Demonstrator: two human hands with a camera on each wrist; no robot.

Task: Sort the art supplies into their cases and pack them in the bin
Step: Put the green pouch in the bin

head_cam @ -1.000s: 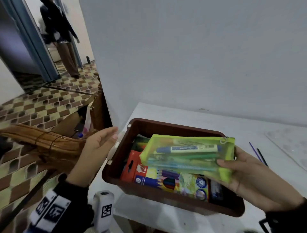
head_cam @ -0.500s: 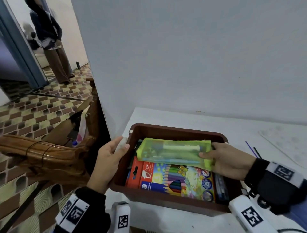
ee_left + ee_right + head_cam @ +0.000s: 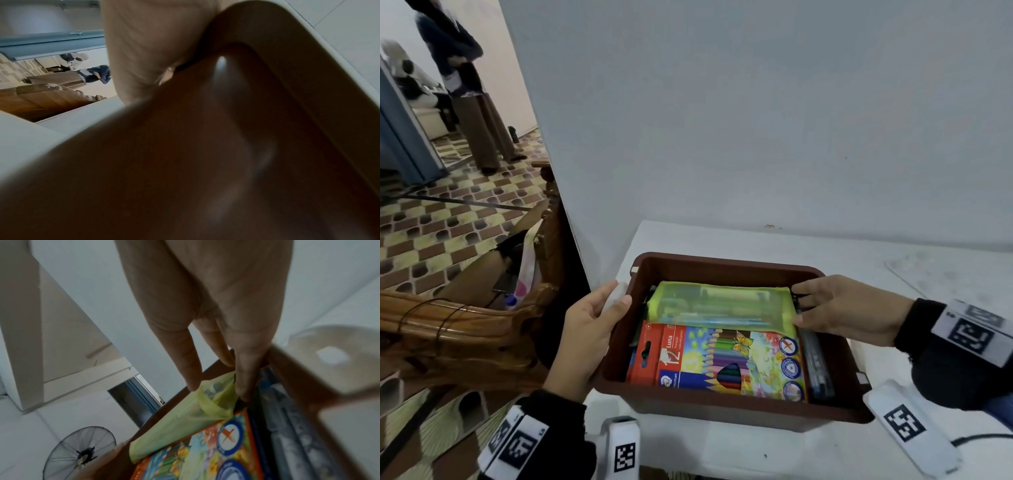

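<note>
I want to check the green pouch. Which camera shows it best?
The head view: the whole green pouch lies in the brown bin, partly over the pencil box. The right wrist view shows only its end between the right hand's fingers; the left wrist view shows none.

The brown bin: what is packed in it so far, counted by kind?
Yellow-green zip pouch: 1, at the far side of the brown bin, its end pinched by the right hand.
Coloured pencil box: 1, lying flat.
Blue pack along the right wall: 1, contents unclear.
Total: 3 that show plainly; darker things beneath are hidden. The left hand holds the bin's left rim.
</note>
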